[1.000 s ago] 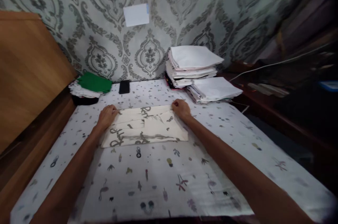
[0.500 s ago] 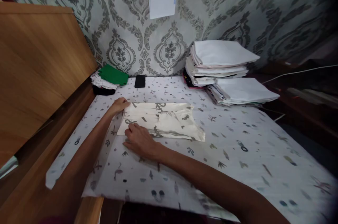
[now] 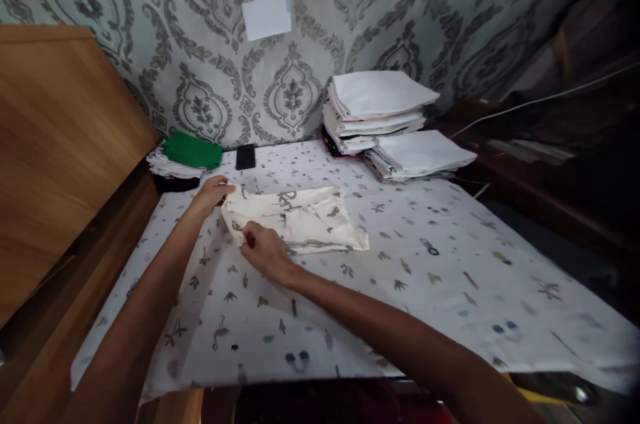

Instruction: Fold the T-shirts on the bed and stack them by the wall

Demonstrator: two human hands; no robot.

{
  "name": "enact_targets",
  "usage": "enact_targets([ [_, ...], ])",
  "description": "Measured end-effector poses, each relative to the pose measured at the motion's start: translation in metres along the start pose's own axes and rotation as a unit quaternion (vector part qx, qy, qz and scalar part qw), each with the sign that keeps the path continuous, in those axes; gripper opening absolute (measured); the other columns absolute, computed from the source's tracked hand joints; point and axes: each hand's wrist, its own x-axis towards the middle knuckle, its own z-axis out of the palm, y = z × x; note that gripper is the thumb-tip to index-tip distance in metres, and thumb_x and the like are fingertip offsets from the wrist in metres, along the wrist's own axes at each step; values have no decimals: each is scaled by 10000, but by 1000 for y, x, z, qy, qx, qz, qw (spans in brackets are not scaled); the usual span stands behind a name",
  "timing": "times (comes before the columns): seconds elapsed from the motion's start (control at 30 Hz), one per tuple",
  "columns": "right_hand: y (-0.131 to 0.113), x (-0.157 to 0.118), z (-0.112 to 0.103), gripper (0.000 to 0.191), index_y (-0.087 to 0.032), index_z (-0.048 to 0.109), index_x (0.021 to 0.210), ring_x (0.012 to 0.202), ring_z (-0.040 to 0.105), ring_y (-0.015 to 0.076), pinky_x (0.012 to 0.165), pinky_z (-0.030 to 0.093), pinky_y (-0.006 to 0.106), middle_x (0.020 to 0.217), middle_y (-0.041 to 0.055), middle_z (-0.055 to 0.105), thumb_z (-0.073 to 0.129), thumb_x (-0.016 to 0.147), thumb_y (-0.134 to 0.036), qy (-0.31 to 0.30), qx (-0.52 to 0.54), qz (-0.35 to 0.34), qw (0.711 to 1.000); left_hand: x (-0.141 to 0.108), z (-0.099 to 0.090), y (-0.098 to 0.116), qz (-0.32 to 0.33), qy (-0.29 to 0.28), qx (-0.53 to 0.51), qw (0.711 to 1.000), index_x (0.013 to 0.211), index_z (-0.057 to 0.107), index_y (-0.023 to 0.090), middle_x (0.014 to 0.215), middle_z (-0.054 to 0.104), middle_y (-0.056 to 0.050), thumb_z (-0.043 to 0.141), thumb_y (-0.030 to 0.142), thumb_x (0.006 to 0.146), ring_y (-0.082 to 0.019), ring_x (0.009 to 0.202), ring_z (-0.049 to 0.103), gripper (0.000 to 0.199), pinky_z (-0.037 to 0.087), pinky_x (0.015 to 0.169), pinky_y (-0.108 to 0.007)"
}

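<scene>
A cream folded garment (image 3: 315,217) with dark grey printed lettering lies on the patterned white cloth, its kind hard to tell while folded. My left hand (image 3: 213,195) pinches its far left corner, which is lifted a little off the surface. Closer to me, my right hand (image 3: 266,252) has its fingers closed on the near left edge of the same garment. Between the two hands the left end bends upward, while the right end rests flat.
White folded cloths (image 3: 383,94) form a tall stack at the back, beside a lower pile (image 3: 425,152). A green folded cloth (image 3: 193,149) tops a small pile at the back left, near a black flat object (image 3: 245,157). A wooden panel (image 3: 65,144) rises on the left.
My fingers have closed on the garment's left edge and raised it from the surface. The camera view has turned somewhat to the right.
</scene>
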Motion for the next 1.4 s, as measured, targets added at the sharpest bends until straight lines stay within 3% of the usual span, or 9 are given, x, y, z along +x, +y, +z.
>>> enact_targets([
  [0.17,35,-19,-23,183,-216,533,799,660,665,159,556,462,212,643,-47,649,548,691,-70,25,280,123,952,7,43,42,14,-57,-68,996,1060,601,218,630,557,66,686,282,675,-90,466,518,400,356,455,-189],
  [0.37,49,-36,-39,162,-181,567,839,597,698,153,529,527,210,633,-10,677,539,744,-54,-35,473,258,842,11,105,44,-27,-117,4,993,754,596,152,505,530,34,731,259,733,-90,398,491,174,308,419,-192],
  [0.57,53,-39,-49,108,-164,532,796,540,695,145,505,545,206,627,7,652,515,878,-96,-55,506,280,814,9,116,35,-15,-114,36,993,833,586,163,573,588,23,611,266,845,-75,401,494,106,321,406,-176],
  [0.73,59,-37,-48,142,-168,551,808,538,694,143,532,550,208,623,1,655,495,822,-39,-60,522,276,805,-2,101,26,55,-77,47,994,1036,585,204,691,643,20,547,232,863,-124,573,623,179,463,527,-213],
  [0.83,61,-35,-47,159,-167,568,804,544,694,149,551,554,219,621,7,666,488,796,-29,-64,526,270,804,-15,98,11,181,-49,116,975,1020,639,212,923,715,-43,510,243,882,-190,883,684,192,551,818,-331],
  [0.93,61,-33,-46,157,-165,572,798,540,692,154,557,556,228,612,10,669,496,782,-29,-62,522,268,807,-26,107,-5,292,-46,233,927,1203,624,182,1308,648,-124,437,290,939,-255,1252,574,341,426,1097,-435],
  [1.03,62,-33,-45,139,-166,566,807,542,696,162,558,560,237,622,12,678,511,782,-41,-61,521,268,808,-30,118,-16,282,-61,318,903,1405,492,128,1530,463,-170,379,330,984,-281,1454,372,480,287,1194,-491],
  [1.17,65,-32,-51,107,-178,548,816,533,694,172,525,553,238,587,7,666,539,797,-73,-71,504,265,819,-26,120,-24,287,-68,335,895,1448,451,163,1567,425,-138,350,350,1008,-260,1480,332,489,258,1206,-488],
  [1.4,81,-6,-72,73,-176,590,784,471,654,161,469,543,271,682,15,669,602,787,-104,-11,389,221,894,15,107,-15,301,-19,239,923,1200,639,176,1240,670,-121,472,276,937,-249,1172,589,327,431,1057,-418],
])
